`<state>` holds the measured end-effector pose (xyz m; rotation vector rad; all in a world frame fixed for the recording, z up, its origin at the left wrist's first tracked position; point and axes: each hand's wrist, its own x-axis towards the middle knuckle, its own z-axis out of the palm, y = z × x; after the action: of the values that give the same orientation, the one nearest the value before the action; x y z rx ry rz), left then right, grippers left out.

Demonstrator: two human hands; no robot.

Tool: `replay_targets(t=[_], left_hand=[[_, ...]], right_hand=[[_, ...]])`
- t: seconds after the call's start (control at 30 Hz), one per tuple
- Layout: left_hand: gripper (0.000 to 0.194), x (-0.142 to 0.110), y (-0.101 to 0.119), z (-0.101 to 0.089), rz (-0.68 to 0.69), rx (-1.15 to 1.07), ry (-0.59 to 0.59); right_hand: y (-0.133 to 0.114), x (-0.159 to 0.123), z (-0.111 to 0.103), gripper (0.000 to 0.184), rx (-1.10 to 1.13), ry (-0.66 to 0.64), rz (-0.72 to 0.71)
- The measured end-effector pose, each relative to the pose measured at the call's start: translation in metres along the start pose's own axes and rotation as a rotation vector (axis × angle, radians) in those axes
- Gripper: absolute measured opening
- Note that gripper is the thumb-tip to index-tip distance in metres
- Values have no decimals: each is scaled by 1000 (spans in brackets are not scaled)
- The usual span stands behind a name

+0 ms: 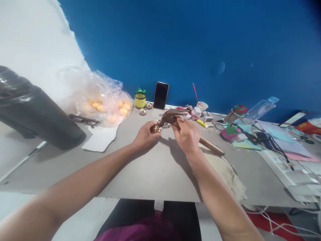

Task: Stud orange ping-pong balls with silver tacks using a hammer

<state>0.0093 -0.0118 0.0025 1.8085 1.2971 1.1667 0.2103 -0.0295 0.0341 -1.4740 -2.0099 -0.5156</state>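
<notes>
My left hand (146, 135) pinches a small shiny gold-toned openwork ball (157, 129) just above the table. A claw hammer (170, 116) is gripped close to its head by my right hand (187, 134); its wooden handle (212, 146) sticks out to the right behind the hand. The hammer's striking face is right at the ball, though I cannot tell whether they touch. Another small silvery piece (166, 125) shows between the two hands, partly hidden by the hammer. Two similar shiny balls, one of them a silvery ball (142, 111), sit farther back.
A dark cylinder (42, 110) and a plastic bag of orange fruit (100, 100) stand left. Against the blue wall lean a phone (161, 95) and, nearby, a yellow-green pot (140, 99). A paper cup (202, 106), clear bottle (260, 110), cables and a beige cloth (224, 172) lie right.
</notes>
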Motion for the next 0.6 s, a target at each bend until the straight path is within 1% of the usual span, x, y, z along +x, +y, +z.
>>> replay_targets(t=[0.1, 0.2, 0.27, 0.3, 0.4, 0.47, 0.53, 0.6], left_hand=[[26, 1, -2, 1, -1, 31, 10], [31, 1, -3, 2, -34, 46, 24], [28, 1, -2, 2, -48, 40, 10], [24, 0, -1, 1, -48, 34, -2], [17, 0, 0, 1, -29, 36, -18], [20, 1, -1, 1, -26, 31, -11], [27, 1, -2, 1, -46, 7, -6], [31, 1, -3, 1, -63, -15, -8]], right_hand=[[1, 0, 1, 32, -7, -35, -24], [1, 0, 0, 31, -5, 37, -11], [0, 0, -1, 33, 9, 71, 6], [0, 0, -1, 34, 15, 62, 5], [-1, -1, 0, 33, 13, -17, -29], [-1, -1, 1, 32, 4, -27, -30], [0, -1, 1, 33, 3, 3, -8], [0, -1, 1, 34, 2, 14, 1]])
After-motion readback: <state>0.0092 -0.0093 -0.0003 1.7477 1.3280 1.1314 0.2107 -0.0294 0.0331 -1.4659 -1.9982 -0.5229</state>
